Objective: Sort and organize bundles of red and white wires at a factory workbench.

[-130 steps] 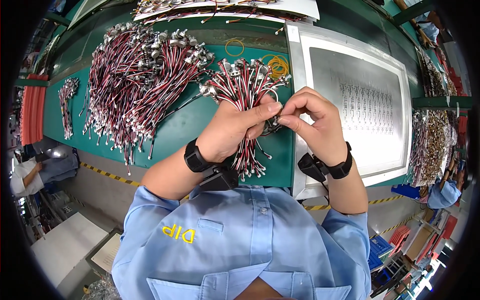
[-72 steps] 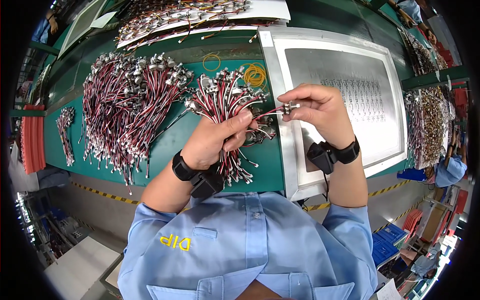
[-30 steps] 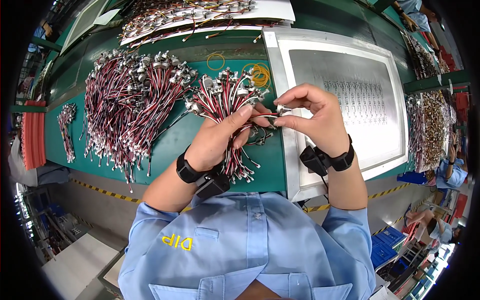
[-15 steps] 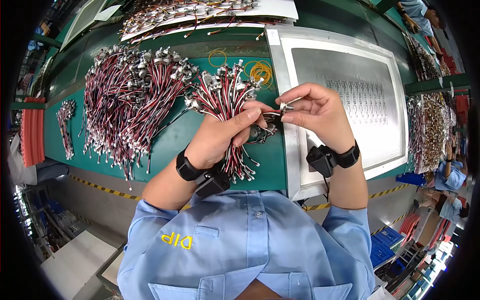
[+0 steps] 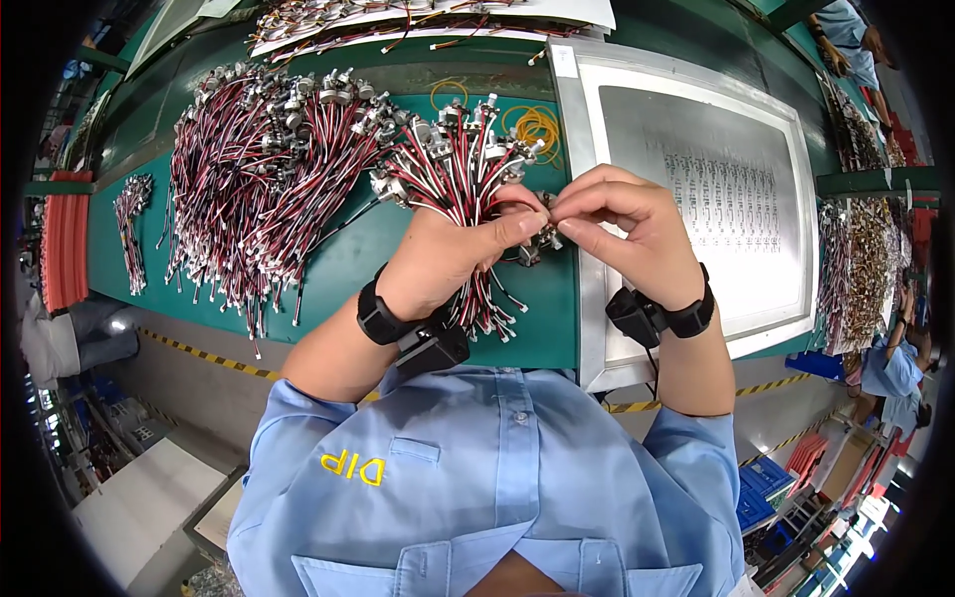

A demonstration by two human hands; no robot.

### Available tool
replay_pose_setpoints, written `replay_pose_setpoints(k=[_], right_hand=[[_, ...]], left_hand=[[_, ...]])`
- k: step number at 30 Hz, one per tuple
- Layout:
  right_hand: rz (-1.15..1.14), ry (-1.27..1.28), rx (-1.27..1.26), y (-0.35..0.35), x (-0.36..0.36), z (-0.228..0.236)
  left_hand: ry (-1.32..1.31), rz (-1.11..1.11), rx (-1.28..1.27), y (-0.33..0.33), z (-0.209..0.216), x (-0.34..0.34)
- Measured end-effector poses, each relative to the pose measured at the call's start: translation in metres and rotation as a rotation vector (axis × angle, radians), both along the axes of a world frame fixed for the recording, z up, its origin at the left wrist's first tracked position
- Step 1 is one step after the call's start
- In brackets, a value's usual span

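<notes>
A fanned bundle of wired potentiometers [image 5: 453, 184] is gripped in my left hand [image 5: 430, 257]. Its metal bodies point away from me and the white plugs hang below the palm. My right hand [image 5: 642, 231] is closed in a pinch, its thumb and forefinger meeting the left thumb tip. What lies between those fingertips is mostly hidden; it looks like one more wired potentiometer. Just under the fingertips, a few loose metal parts [image 5: 529, 255] rest on the green mat [image 5: 358, 289].
To the left lies a large heap of wired potentiometers [image 5: 264, 199], with a small tied bunch [image 5: 131, 234] beyond it. Yellow rubber bands [image 5: 537, 131] sit behind my hands. A metal-framed panel [image 5: 589, 318] stands close on the right. More wired parts [image 5: 398, 22] cover a white board at the back.
My right hand has come left to the left thumb. The single potentiometer that showed between its fingers is now nearly covered. The left hand keeps its grip on the bundle.
</notes>
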State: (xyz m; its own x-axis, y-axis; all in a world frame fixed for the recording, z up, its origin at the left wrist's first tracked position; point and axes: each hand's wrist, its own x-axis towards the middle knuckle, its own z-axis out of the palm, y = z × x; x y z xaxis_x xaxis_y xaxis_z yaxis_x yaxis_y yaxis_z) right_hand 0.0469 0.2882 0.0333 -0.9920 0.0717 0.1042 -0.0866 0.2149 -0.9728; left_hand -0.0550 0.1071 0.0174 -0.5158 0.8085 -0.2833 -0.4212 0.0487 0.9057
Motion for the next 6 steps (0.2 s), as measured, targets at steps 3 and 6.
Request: replay_pose_setpoints(k=[3, 6], right_hand=[[0.018, -0.01, -0.006, 0.0006, 0.0005, 0.001], [0.03, -0.01, -0.005, 0.0011, 0.0001, 0.0009]], left_hand=[[0.026, 0.014, 0.035, 0.0007, 0.0003, 0.0008], [0.03, 0.005, 0.027, 0.0013, -0.0013, 0.0007]])
